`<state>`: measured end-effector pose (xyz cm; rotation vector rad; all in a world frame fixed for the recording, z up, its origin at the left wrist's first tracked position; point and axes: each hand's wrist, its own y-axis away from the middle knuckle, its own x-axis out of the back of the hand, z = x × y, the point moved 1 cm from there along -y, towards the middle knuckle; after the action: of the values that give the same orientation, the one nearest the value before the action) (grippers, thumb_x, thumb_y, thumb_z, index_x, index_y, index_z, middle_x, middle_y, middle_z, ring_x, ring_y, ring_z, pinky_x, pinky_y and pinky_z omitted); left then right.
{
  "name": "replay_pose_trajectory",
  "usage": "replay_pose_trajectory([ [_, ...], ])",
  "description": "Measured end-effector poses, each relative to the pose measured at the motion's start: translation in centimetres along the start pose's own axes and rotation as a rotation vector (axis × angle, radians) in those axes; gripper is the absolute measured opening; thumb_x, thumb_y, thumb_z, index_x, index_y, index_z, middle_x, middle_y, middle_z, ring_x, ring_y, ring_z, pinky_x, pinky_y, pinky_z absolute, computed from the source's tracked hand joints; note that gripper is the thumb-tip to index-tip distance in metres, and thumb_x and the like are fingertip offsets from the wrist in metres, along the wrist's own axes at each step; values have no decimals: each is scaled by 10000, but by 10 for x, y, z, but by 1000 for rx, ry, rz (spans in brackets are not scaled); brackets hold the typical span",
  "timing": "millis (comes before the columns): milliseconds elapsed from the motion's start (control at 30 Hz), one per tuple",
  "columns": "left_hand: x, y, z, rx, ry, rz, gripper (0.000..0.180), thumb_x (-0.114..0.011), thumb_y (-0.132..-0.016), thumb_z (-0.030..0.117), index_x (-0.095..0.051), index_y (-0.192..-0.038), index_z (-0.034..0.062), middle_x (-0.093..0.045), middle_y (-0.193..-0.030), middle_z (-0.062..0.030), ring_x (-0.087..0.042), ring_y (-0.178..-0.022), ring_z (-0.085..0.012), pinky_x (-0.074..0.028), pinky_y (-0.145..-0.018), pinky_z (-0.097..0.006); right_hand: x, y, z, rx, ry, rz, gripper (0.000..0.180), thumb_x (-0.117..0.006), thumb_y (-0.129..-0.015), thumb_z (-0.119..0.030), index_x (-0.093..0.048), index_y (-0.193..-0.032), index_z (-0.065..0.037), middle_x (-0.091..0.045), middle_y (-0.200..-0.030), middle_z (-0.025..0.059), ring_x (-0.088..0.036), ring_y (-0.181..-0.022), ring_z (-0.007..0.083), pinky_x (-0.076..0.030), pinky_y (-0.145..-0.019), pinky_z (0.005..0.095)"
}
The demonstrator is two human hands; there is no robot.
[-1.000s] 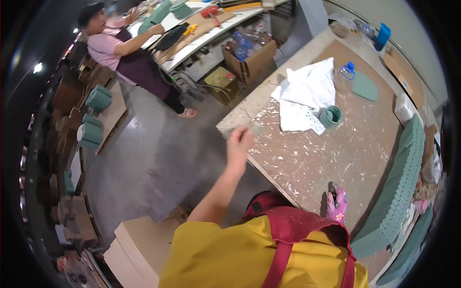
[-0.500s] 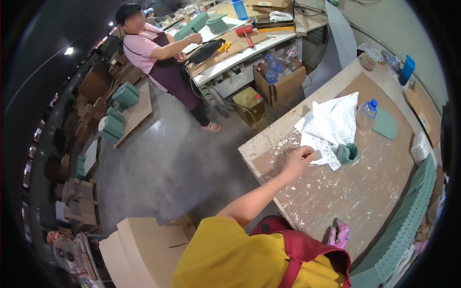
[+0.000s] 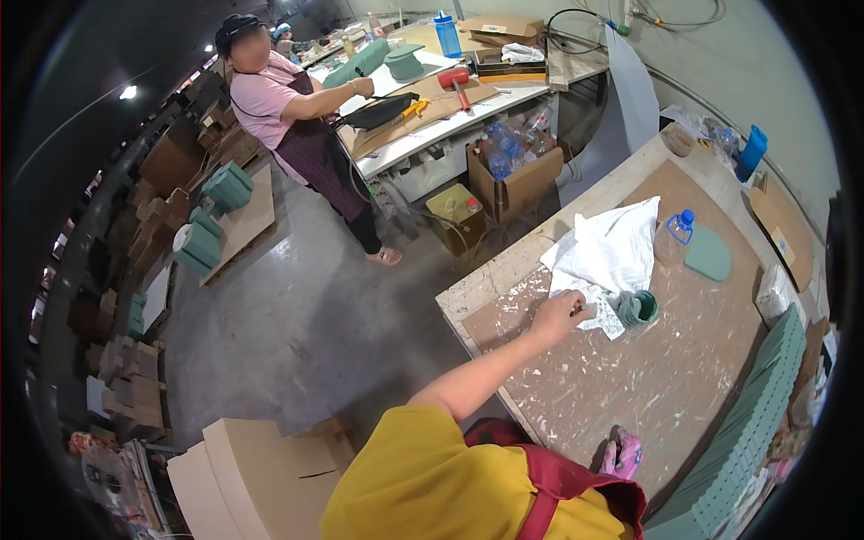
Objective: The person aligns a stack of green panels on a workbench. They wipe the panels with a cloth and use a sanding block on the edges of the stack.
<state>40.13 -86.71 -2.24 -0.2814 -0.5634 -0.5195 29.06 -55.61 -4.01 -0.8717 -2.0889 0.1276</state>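
My bare left hand (image 3: 560, 317) reaches over the brown board on the table, its fingers pinching a small grey-green piece (image 3: 589, 311). Just beyond that hand lies a crumpled white cloth (image 3: 612, 243), with a spotted white sheet (image 3: 605, 322) at its near end. A green open-mouthed cup-like thing (image 3: 639, 309) stands right of the fingertips. My right hand (image 3: 621, 453), in a pink patterned glove, is low at the table's near edge. Its fingers look curled, and anything inside them is hidden.
A clear bottle (image 3: 675, 238) with a blue cap stands beside a rounded green panel (image 3: 708, 256). A long row of green panels (image 3: 742, 432) lines the right side. Across the aisle, a co-worker (image 3: 283, 117) works at a table with a red mallet (image 3: 454, 81). Cardboard boxes (image 3: 256, 468) stand at lower left.
The whole view has shifted slightly. My left hand stays close to the cloth with the small piece in its fingers. The co-worker's arms have moved over their table.
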Motion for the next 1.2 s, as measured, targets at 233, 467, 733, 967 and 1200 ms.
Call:
replay_pose_trajectory([
  [233, 6, 12, 4, -145, 121, 190, 233, -589, -871, 242, -558, -942, 23, -587, -853, -131, -587, -805, -325, -458, -708, -413, 0, 4, 5, -73, -69, -17, 398, -574, -876, -376, -629, -1085, -42, -614, -892, 182, -590, -796, 295, -481, -731, 390],
  [467, -4, 88, 12, -253, 157, -103, 175, -529, -902, 200, -544, -889, 26, -576, -844, -181, -575, -778, -356, -442, -656, -416, 1, -1, 3, -42, -54, -70, 320, -574, -859, -281, -620, -1062, -38, -602, -922, 175, -580, -846, 313, -467, -755, 408],
  [733, 10, 211, 8, -161, 573, -1303, 433, -401, -994, 339, -481, -1304, 48, -543, -1269, -113, -487, -1188, -163, -375, -994, -300, 12, 4, -8, -2, -13, -65, 220, -570, -838, -176, -621, -1008, -47, -600, -923, 163, -571, -891, 348, -442, -802, 448],
  [967, 109, 236, -45, 32, -454, -1031, 425, -480, -942, 317, -522, -1270, 49, -571, -1233, -150, -540, -1149, -232, -411, -963, -314, 15, 2, -9, -37, 1, -120, 270, -506, -872, -257, -613, -1047, -81, -615, -968, 137, -578, -941, 325, -424, -848, 439],
  [1200, 80, 278, -23, 201, -29, -984, 278, -522, -916, 189, -597, -1130, 28, -661, -955, -126, -644, -925, -226, -496, -764, -328, 12, 7, 2, -116, -5, -152, 277, -503, -875, -265, -606, -1068, -95, -608, -1024, 119, -572, -979, 309, -413, -867, 431],
])
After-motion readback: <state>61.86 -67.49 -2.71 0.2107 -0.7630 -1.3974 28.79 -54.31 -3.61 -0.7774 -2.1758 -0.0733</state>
